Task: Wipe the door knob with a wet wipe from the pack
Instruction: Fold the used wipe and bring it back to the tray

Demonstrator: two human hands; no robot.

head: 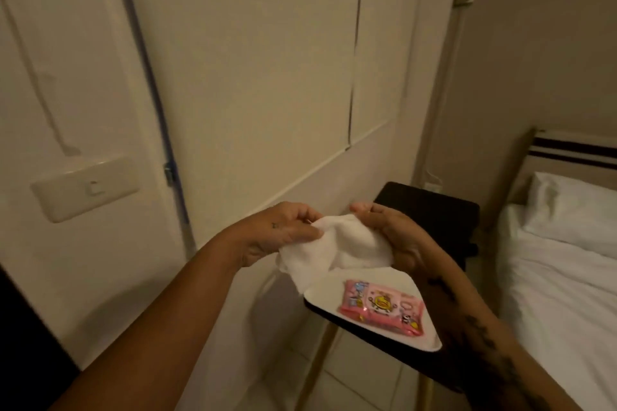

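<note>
Both hands held one white wet wipe [334, 245] spread between them in the air, above the near end of a small table. The left hand [277, 230] pinched the wipe's left edge with fingers curled closed on it, and the right hand [390, 233] gripped the right edge the same way, so the sheet sagged in soft folds between them. A lower corner of the wipe hung down near the white tabletop [327, 290]. The pink pack of wipes [382, 309] lay flat on that tabletop, just below and right of the wipe, apart from both hands; I could not tell whether its flap was open. A dark chair or case [430, 210] stood behind the table against the wall. To the right was a bed [561, 277] with white sheets and a pillow [574, 210]. On the left, a white light switch [85, 188] sat on the wall beside a door edge with a latch [169, 172]. No door knob showed in view.
</note>
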